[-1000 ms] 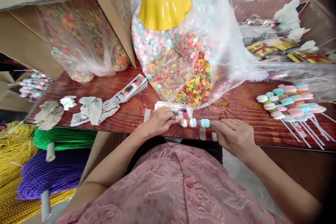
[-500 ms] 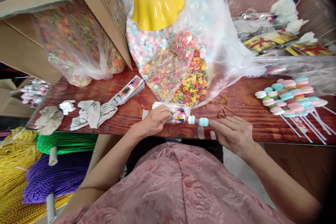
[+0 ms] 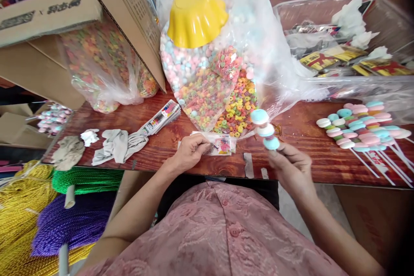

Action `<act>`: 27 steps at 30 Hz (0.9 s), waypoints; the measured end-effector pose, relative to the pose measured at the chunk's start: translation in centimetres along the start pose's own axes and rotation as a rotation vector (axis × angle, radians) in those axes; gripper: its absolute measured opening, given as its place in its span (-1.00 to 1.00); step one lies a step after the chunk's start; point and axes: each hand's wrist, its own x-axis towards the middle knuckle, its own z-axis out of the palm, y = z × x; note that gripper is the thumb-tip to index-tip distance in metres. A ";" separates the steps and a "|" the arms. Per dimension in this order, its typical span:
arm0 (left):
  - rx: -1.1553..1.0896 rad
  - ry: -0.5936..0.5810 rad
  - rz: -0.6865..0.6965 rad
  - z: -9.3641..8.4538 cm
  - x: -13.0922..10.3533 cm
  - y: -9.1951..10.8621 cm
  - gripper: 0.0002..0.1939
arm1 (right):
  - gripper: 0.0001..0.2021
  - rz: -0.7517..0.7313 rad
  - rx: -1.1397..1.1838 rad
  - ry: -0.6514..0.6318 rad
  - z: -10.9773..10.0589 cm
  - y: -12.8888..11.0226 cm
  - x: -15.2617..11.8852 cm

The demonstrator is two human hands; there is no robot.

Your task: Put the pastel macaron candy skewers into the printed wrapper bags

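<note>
In my right hand (image 3: 293, 166) is a marshmallow skewer (image 3: 265, 130), pinched at its lower end. Blue and white marshmallows show on it with darker pieces between, tilted up and to the left above the table; its stick is hidden by my fingers. My left hand (image 3: 193, 151) lies at the table's front, its fingers closed on the left end of a small stack of printed clear plastic wrappers (image 3: 223, 144). Behind the wrappers, ring-shaped gummies (image 3: 241, 103) and pastel marshmallows (image 3: 171, 62) fill a large clear bag.
An upturned yellow bowl (image 3: 196, 15) sits on the bag. Finished marshmallow skewers (image 3: 362, 123) lie in a pile at right, below a clear tray (image 3: 326, 78). More wrappers (image 3: 161, 117), grey gloves (image 3: 116, 144) and a cardboard box (image 3: 129, 17) are at left; rope bundles (image 3: 73, 220) stand below.
My right hand has lifted the marshmallow skewer off the wrappers, turning it from lying flat to pointing upward. My left hand stays at the wrappers. The view has shifted slightly.
</note>
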 end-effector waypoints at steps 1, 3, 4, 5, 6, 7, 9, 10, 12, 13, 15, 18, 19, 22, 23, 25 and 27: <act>-0.017 0.000 -0.016 0.1 0.1 0.2 -0.81 | -0.88 0.068 0.128 -0.026 1.2 -0.2 -0.2; -0.025 -0.003 -0.038 0.4 0.4 0.7 -0.81 | -0.86 0.170 0.329 -0.079 3.8 -0.9 -0.2; -0.022 -0.003 -0.046 0.6 0.5 0.9 -0.81 | -0.83 0.183 0.389 -0.099 5.0 -1.3 -0.2; -0.021 -0.004 -0.051 0.8 0.5 1.1 -0.81 | -0.80 0.187 0.422 -0.117 6.1 -1.7 0.0; -0.023 -0.006 -0.053 1.0 0.6 1.3 -0.80 | -0.78 0.189 0.436 -0.135 7.0 -2.1 0.2; -0.033 -0.010 -0.052 1.1 0.6 1.5 -0.80 | -0.78 0.192 0.435 -0.150 7.6 -2.5 0.5; -0.065 -0.013 -0.040 1.2 0.5 1.8 -0.78 | -0.81 0.207 0.405 -0.175 8.2 -3.0 1.0; -0.078 -0.009 -0.033 1.2 0.4 2.0 -0.78 | -0.83 0.212 0.387 -0.181 8.1 -3.1 1.2; -0.082 0.015 -0.021 1.0 0.2 2.2 -0.77 | -0.86 0.207 0.339 -0.184 7.8 -3.1 1.6; -0.078 0.029 -0.010 1.0 0.1 2.4 -0.77 | -0.87 0.201 0.314 -0.189 7.5 -2.9 1.6; -0.063 0.047 0.025 1.0 -0.1 2.6 -0.78 | -0.87 0.205 0.289 -0.211 7.0 -2.3 1.6; -0.040 0.062 0.088 1.3 -0.2 2.6 -0.78 | -0.83 0.263 0.381 -0.192 6.9 -1.2 1.1; -0.029 0.078 0.103 1.5 -0.2 2.6 -0.77 | -0.85 0.289 0.423 -0.164 6.9 -0.9 1.0; 0.027 0.161 0.154 2.3 -0.3 2.1 -0.77 | -0.83 0.365 0.479 -0.110 7.0 -0.5 0.9; 0.055 0.183 0.181 2.5 -0.3 1.9 -0.78 | -0.81 0.390 0.474 -0.123 7.0 -0.5 1.0; 0.122 0.206 0.239 2.9 -0.4 1.7 -0.79 | -0.84 0.427 0.445 -0.178 6.7 -0.8 1.3; 0.193 0.210 0.277 3.2 -0.4 1.7 -0.81 | -0.84 0.437 0.417 -0.201 6.6 -1.3 1.5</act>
